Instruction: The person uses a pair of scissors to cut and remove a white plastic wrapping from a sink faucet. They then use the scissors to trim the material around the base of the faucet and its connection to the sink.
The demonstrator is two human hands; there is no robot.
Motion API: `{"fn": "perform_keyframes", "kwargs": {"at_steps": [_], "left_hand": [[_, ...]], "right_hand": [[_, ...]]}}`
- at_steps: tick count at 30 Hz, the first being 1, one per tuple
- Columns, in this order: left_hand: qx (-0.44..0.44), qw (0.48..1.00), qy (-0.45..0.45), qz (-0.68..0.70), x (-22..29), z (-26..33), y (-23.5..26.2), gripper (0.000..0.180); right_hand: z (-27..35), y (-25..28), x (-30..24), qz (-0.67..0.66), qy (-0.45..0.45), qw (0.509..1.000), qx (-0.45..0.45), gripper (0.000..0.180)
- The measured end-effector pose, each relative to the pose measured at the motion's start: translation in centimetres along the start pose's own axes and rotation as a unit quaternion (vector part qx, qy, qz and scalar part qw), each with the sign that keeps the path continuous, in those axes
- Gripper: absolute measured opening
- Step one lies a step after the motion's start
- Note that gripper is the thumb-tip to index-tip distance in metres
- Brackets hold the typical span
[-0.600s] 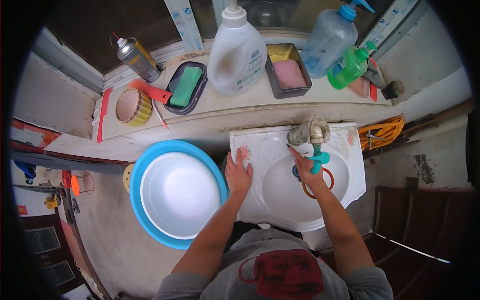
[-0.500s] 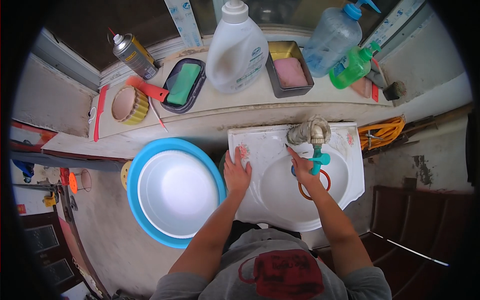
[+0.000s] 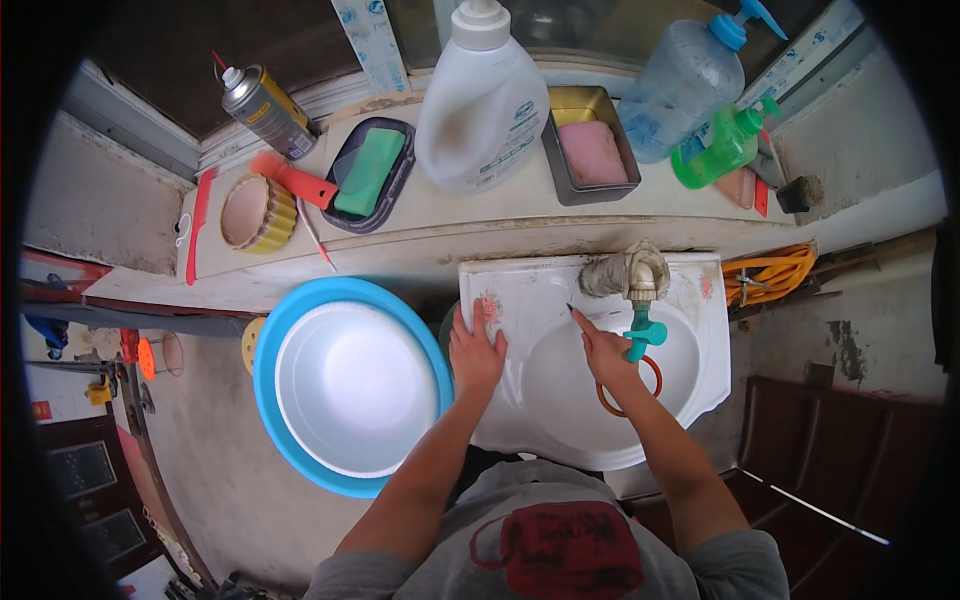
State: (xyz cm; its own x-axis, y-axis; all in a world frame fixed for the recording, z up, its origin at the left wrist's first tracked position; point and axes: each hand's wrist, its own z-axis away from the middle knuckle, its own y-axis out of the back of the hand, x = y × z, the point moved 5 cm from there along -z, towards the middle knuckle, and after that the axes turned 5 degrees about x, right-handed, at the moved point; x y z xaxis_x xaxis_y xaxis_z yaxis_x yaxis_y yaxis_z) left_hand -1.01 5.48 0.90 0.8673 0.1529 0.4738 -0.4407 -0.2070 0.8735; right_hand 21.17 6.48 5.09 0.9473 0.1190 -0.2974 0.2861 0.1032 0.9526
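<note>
My left hand lies with its fingers spread on the left rim of the white washbasin, by a red flower decoration. Over the basin, my right hand stretches its index finger toward a small dark spot at the fingertip, which I cannot identify. Its other fingers are partly hidden; no held object shows. Right beside this hand is a teal tap, fixed to a wrapped pipe elbow. An orange-brown ring-shaped tube shows in the bowl, partly behind my right wrist.
Left of the basin stands a white bowl inside a blue tub. The ledge behind holds a white jug, a green soap bar, a pink block in a metal box, pump bottles and a spray can.
The view has shifted slightly, so the ledge and basin sit a little lower. My right index finger has drawn slightly toward me. My left hand stays on the rim.
</note>
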Motion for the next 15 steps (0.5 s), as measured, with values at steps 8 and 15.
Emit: {"fn": "perform_keyframes", "kwargs": {"at_steps": [8, 15], "left_hand": [[-0.011, 1.000, 0.005, -0.011, 0.0, -0.2, 0.1, 0.067], [0.009, 1.000, -0.013, -0.007, 0.2, -0.1, -0.1, 0.066]], "right_hand": [[-0.5, -0.3, -0.1, 0.008, -0.075, 0.996, -0.049, 0.040], [0.1, -1.3, 1.3, -0.034, -0.047, 0.998, -0.013, 0.040]]}}
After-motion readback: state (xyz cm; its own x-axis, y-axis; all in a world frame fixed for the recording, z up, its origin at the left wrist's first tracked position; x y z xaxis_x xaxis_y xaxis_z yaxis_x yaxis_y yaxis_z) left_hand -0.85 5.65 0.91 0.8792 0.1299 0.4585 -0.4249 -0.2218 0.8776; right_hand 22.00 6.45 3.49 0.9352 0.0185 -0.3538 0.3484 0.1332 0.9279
